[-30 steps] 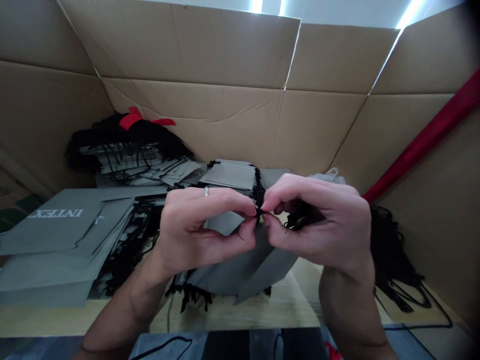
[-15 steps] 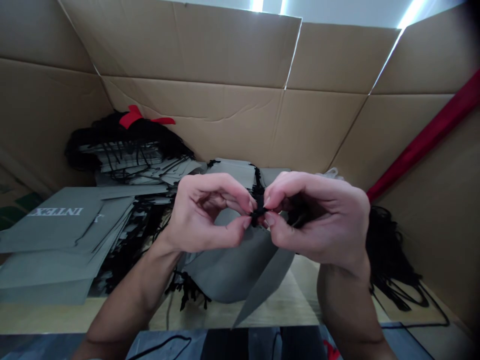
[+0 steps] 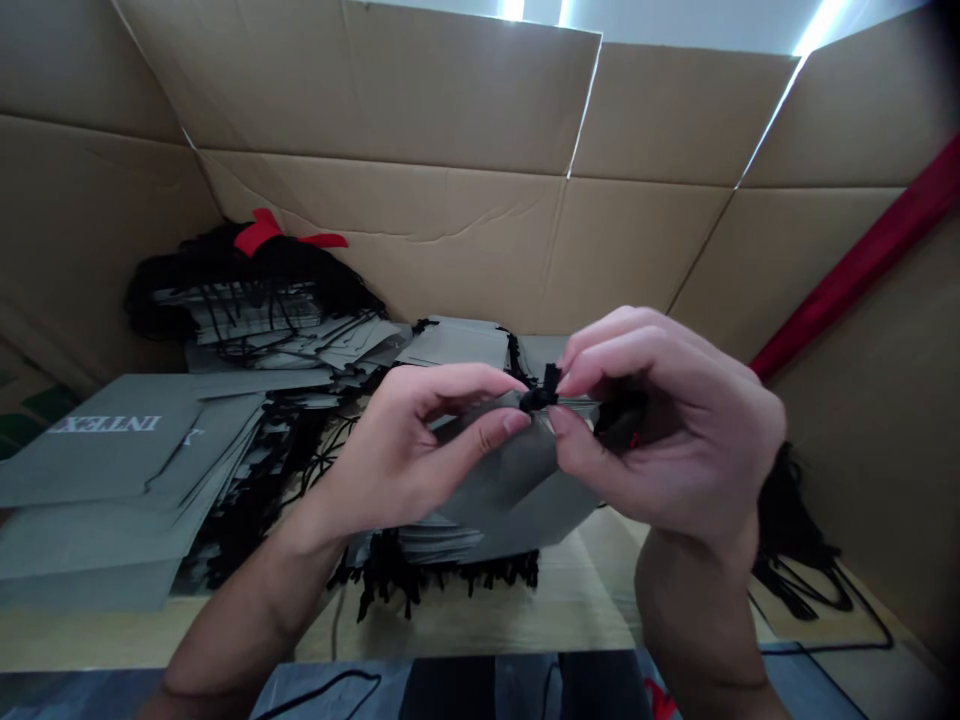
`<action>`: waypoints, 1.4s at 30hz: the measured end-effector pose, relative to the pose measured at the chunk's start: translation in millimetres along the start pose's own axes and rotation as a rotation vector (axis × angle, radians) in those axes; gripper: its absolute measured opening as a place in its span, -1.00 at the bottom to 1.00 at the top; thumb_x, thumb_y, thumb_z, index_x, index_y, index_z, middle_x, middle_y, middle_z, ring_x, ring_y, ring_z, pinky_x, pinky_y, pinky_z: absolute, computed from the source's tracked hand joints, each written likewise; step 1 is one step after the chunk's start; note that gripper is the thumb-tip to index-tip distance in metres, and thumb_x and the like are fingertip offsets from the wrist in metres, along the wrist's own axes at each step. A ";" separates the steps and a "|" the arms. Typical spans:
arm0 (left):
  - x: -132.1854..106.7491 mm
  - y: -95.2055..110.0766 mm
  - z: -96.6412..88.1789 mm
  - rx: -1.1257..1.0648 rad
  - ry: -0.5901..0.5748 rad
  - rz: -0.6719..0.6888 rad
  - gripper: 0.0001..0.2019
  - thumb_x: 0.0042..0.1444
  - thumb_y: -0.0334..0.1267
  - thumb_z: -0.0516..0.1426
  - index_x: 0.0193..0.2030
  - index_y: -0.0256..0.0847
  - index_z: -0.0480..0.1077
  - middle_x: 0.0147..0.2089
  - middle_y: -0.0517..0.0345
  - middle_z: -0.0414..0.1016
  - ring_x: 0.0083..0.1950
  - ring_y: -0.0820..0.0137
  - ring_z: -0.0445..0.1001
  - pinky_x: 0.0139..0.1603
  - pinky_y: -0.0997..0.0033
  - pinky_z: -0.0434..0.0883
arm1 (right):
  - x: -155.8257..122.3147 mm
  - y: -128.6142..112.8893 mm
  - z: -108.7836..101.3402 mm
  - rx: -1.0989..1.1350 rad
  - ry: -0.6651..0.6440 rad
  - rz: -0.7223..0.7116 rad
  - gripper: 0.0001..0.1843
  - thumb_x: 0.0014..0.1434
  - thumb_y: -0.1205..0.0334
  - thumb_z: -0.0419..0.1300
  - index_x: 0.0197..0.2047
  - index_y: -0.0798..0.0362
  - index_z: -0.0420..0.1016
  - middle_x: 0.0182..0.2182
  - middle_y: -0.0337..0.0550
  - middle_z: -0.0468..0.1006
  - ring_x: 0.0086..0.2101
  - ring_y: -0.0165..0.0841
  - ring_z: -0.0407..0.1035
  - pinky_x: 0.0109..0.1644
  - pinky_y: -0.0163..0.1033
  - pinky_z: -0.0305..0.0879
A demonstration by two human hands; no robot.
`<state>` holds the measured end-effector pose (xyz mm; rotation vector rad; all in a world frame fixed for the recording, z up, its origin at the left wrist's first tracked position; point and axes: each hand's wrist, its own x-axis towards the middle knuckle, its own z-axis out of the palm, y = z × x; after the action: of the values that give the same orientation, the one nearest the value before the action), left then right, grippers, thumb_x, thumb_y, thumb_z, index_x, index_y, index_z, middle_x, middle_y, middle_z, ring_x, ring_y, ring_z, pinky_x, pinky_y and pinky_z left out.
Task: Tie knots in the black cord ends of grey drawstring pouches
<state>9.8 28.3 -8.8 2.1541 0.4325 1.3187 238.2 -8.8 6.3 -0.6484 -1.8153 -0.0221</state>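
Note:
In front of me, my left hand (image 3: 427, 440) and my right hand (image 3: 667, 430) meet over a small knot in a black cord (image 3: 538, 398). My left thumb and forefinger pinch the knot's left side. On its right, my right thumb and fingertips grip the cord; more black material is partly hidden inside that palm. A grey card-like panel (image 3: 525, 490) hangs tilted just below the knot, its upper edge close to my fingers. Beneath it lies a stack of grey panels (image 3: 442, 540) with black cord ends along the front.
At the left are flat grey bags (image 3: 97, 460) lettered INTEX. Behind them is a pile with black cords (image 3: 277, 265) and a red strip (image 3: 260, 232). Another grey stack (image 3: 454, 342) sits at the back. Black cords (image 3: 802, 550) lie at right. Cardboard walls (image 3: 465, 90) surround the table (image 3: 585, 610).
Both hands have risen slightly, and my right hand has shifted right. The knot is up and more exposed. The grey panel has swung up, showing more of the stack below.

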 end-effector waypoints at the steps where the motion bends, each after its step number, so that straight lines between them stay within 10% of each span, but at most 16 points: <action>1: -0.9 1.7 0.1 0.087 0.012 0.046 -0.94 0.43 -0.32 0.37 -0.02 -0.17 0.71 -0.18 0.16 0.79 -0.26 0.43 0.68 -0.22 0.50 0.60 | 1.3 2.1 -3.5 0.036 -0.058 -0.002 -0.60 0.15 0.41 0.49 0.01 -0.17 0.63 -0.04 -0.13 0.69 -0.14 -0.19 0.54 -0.15 -0.06 0.56; 4: -3.2 5.8 -0.5 0.228 -0.006 0.125 -0.91 0.45 -0.33 0.35 0.03 -0.16 0.69 -0.23 0.21 0.76 -0.34 0.47 0.62 -0.27 0.50 0.53 | 5.7 11.6 -10.8 0.173 -0.261 -0.043 -0.37 0.18 0.40 0.58 0.26 -0.19 0.62 0.13 -0.15 0.69 0.02 -0.23 0.57 -0.03 -0.16 0.59; 7: -3.4 9.5 -1.4 0.264 -0.067 0.127 -0.93 0.49 -0.30 0.31 -0.06 -0.15 0.67 -0.32 0.25 0.69 -0.41 0.49 0.52 -0.37 0.49 0.43 | 8.8 18.3 -11.7 0.222 -0.361 -0.072 -0.65 0.31 0.30 0.60 0.10 -0.14 0.70 -0.04 -0.22 0.74 -0.12 -0.34 0.61 -0.10 -0.24 0.58; 22: -3.6 14.6 -19.5 -0.080 -0.324 0.130 -0.90 0.45 -0.38 0.33 -0.15 -0.14 0.63 -0.31 0.24 0.68 -0.37 0.46 0.60 -0.31 0.50 0.53 | -0.2 18.9 6.6 0.608 -0.300 -0.038 -0.73 0.13 0.36 0.67 -0.17 0.06 0.71 -0.32 -0.23 0.71 -0.40 -0.39 0.55 -0.37 -0.28 0.50; 29: -9.6 22.8 -19.4 0.325 -0.072 0.132 -0.94 0.43 -0.37 0.28 -0.12 -0.17 0.57 -0.27 0.24 0.71 -0.34 0.52 0.60 -0.33 0.54 0.43 | 2.1 8.1 -8.4 0.567 -0.169 0.196 -0.50 0.10 0.52 0.69 0.04 -0.03 0.74 -0.20 -0.23 0.74 -0.28 -0.42 0.61 -0.35 -0.38 0.49; 42: -8.6 18.1 -9.2 0.377 -0.104 0.143 -0.90 0.53 -0.19 0.32 0.00 -0.16 0.61 -0.29 0.30 0.69 -0.36 0.57 0.56 -0.32 0.55 0.38 | 0.1 8.8 -4.1 0.401 -0.180 0.232 -0.61 0.19 0.44 0.66 -0.01 -0.06 0.71 -0.21 -0.29 0.65 -0.31 -0.47 0.50 -0.36 -0.40 0.47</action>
<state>-2.7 12.2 -0.4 2.5941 0.5269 1.2725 245.6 -2.6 5.1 -0.5808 -1.8319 0.5575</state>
